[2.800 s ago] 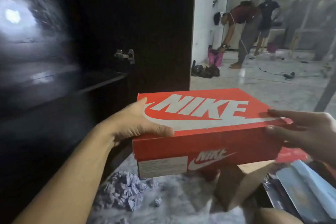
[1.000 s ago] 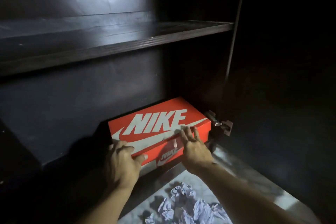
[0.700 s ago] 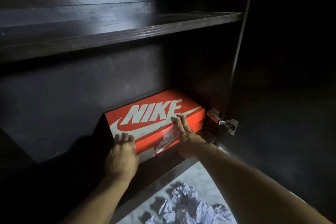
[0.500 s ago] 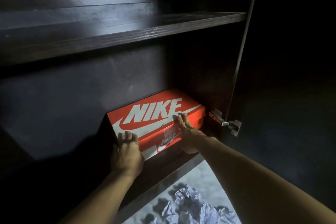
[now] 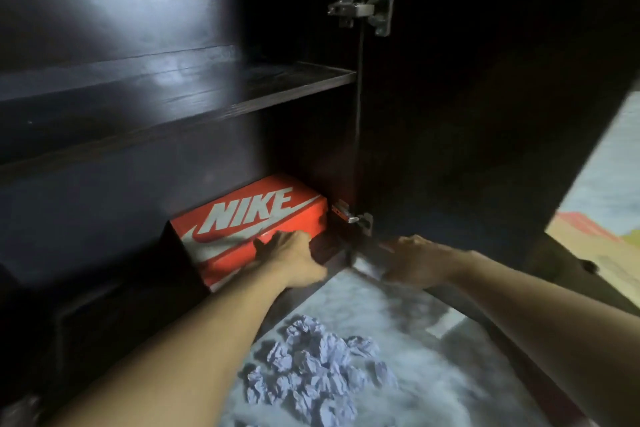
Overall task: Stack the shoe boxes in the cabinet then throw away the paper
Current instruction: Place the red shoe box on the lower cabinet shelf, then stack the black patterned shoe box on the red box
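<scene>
Red box [image 5: 249,229] now seated deep in cabinet [image 5: 207,90]; left hand [image 5: 291,256] rests flat against it. Right hand [image 5: 412,262] has come off, loosely open, blurred. Paper [image 5: 311,371] below hands awaits.

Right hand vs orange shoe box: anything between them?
Head view: the lower door hinge and cabinet edge lie between right hand and orange shoe box.
</scene>
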The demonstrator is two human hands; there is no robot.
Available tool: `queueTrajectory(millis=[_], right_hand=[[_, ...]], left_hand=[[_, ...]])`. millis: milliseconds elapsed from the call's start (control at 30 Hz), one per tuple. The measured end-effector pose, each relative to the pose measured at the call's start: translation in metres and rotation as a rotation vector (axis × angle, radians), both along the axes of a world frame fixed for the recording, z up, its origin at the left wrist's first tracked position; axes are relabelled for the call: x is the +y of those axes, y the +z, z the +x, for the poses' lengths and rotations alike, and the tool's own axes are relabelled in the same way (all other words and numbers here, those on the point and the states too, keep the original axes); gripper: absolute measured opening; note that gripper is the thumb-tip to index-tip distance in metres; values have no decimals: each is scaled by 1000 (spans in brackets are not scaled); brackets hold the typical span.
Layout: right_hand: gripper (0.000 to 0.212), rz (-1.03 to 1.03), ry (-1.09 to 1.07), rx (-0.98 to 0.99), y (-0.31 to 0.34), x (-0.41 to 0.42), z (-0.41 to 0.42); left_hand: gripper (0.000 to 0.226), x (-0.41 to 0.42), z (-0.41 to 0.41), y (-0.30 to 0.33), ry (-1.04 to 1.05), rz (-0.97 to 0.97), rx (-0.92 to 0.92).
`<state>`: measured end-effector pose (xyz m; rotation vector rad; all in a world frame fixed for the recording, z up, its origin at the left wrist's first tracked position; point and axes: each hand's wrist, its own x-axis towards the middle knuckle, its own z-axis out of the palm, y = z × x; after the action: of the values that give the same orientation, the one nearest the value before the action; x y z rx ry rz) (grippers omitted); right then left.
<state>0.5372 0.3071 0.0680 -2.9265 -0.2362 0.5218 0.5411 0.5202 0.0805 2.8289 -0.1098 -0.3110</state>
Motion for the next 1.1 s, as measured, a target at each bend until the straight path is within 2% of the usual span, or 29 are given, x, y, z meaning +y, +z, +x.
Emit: queueTrajectory(millis=[133,300,333,400,433,533,667,767,833,1000,1100], right_hand=[[63,-99,-95,71,39,-72,-73],[34,14,-351,159,68,-177,-179],[37,35,-398,165,71,-196,-203],[56,109,-527,164,78,-231,-256],[66,142,-588,166,81,-246,-283],[68,169,-715,163,86,-285,-367],[75,226,-915,187,80,-319,-481],[78,286,-1098,184,67,-333,-563],[77,319,-1213,177,57,-337,-613],[77,401,-1449,182,26,-338,-712],[76,334,-1563,105,5,-335,-759]], left_hand=[[92,-64,-41,41,-217,-46,180],[101,-170,-102,82,-475,40,195],[93,-193,-116,88,-535,42,184],[67,-240,-147,99,-657,12,183],[63,-264,-163,104,-718,-5,188],[86,-334,-224,108,-907,22,178],[75,-406,-313,92,-1135,0,259],[90,-441,-377,72,-1253,8,336],[93,-456,-419,57,-1297,20,383],[76,-470,-511,26,-1397,28,449],[73,-468,-555,7,-1402,20,537]])
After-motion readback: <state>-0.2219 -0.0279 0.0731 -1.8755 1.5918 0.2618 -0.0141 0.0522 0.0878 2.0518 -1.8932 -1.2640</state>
